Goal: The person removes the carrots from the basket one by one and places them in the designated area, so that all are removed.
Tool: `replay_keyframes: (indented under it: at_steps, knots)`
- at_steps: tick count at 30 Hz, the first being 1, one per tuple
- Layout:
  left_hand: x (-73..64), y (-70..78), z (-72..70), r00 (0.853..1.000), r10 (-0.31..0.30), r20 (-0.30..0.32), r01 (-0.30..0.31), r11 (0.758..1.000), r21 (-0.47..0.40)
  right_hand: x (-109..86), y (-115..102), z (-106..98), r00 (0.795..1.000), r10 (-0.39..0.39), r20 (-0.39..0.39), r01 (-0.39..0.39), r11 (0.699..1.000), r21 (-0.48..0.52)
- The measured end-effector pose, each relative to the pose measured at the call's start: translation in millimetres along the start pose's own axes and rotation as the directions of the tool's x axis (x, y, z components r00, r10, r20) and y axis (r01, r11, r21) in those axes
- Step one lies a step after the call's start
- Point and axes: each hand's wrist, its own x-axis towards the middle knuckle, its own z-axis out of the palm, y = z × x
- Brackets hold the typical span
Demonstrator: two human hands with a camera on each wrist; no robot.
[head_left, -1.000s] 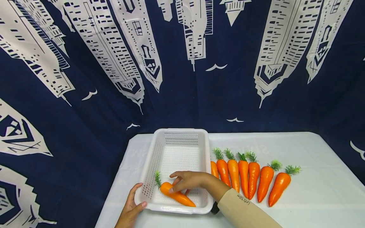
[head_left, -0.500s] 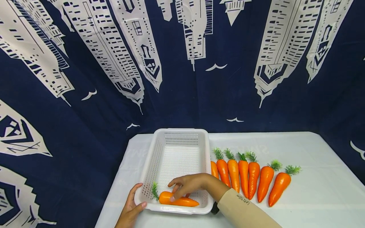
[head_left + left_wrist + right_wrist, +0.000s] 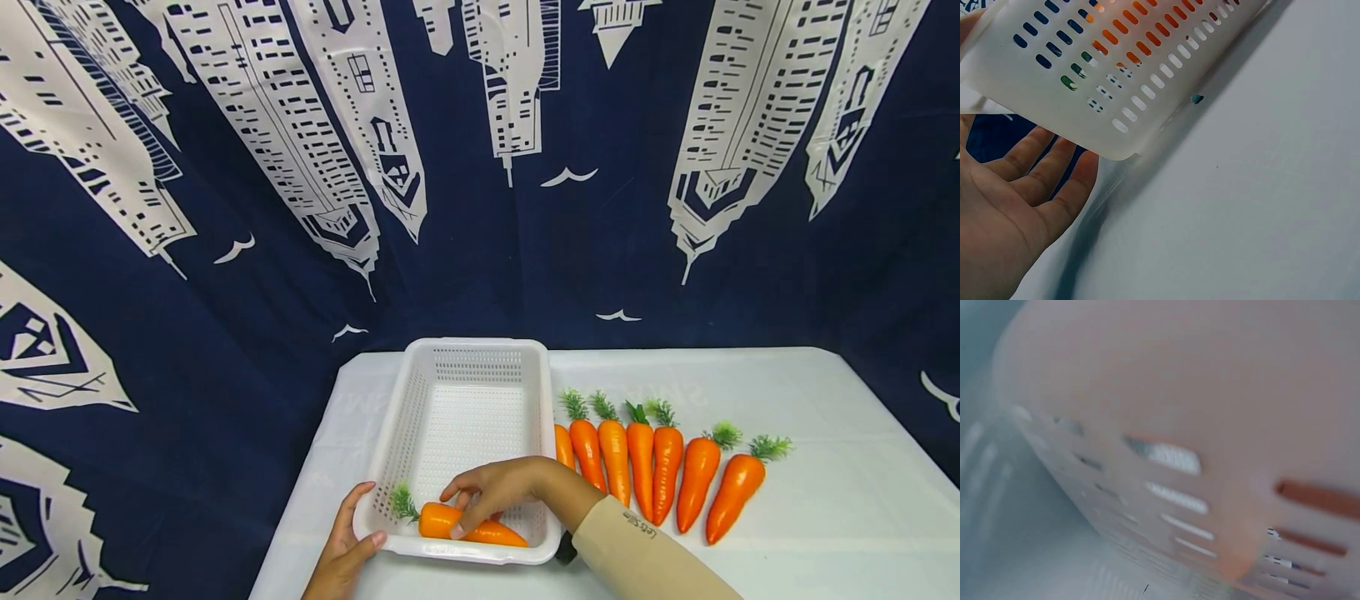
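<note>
In the head view an orange carrot (image 3: 438, 520) with a feathery green top lies crosswise at the near end of a white plastic basket (image 3: 543, 400). My right hand (image 3: 498, 492) reaches over the basket's right rim and holds this carrot, thumb on its near side; the other fingers are partly hidden behind it. The left hand (image 3: 347, 542) grips the basket's near left corner, its thumb at the rim. From the left wrist, the left hand's fingers (image 3: 1063, 181) show beneath the basket rim, and orange shows through the slots. The blurred basket wall (image 3: 1147, 375) fills most of the right wrist view.
Several more carrots (image 3: 666, 475) lie in a row right of the basket, tops pointing away; the leftmost is partly hidden by the basket. A white cloth covers the table (image 3: 847, 500). Behind it hangs a dark blue curtain (image 3: 480, 275) with white building prints.
The held carrot has turned from a slant to nearly level along the basket's near wall, its leafy top coming nearer and left. My right hand shifted slightly; the left hand and basket stayed put.
</note>
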Motion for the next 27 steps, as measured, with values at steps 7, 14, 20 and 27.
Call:
replay_keyframes:
  at_steps: [7, 14, 20, 27]
  knots:
    - [-0.7, -0.7, -0.1, 1.000, 0.002, 0.005, -0.002, 1.000, -0.005, 0.3, 0.9, -0.5, 0.999, -0.039, 0.019, 0.038, 0.999, 0.032]
    - [-0.8, -1.3, -0.5, 1.000, 0.012, 0.017, -0.011, 1.000, -0.014, -0.7, 1.8, -2.6, 0.996, -0.079, 0.031, 0.077, 0.996, 0.048]
    - [-1.1, -1.5, -0.7, 1.000, 0.011, 0.022, -0.011, 1.000, -0.012, -2.0, 2.2, -2.7, 0.992, -0.119, 0.041, 0.117, 0.992, 0.044]
    - [-1.3, -0.1, -1.1, 0.999, 0.011, 0.032, -0.011, 1.000, -0.010, -2.2, 2.0, -1.7, 0.988, -0.146, 0.042, 0.143, 0.987, 0.075]
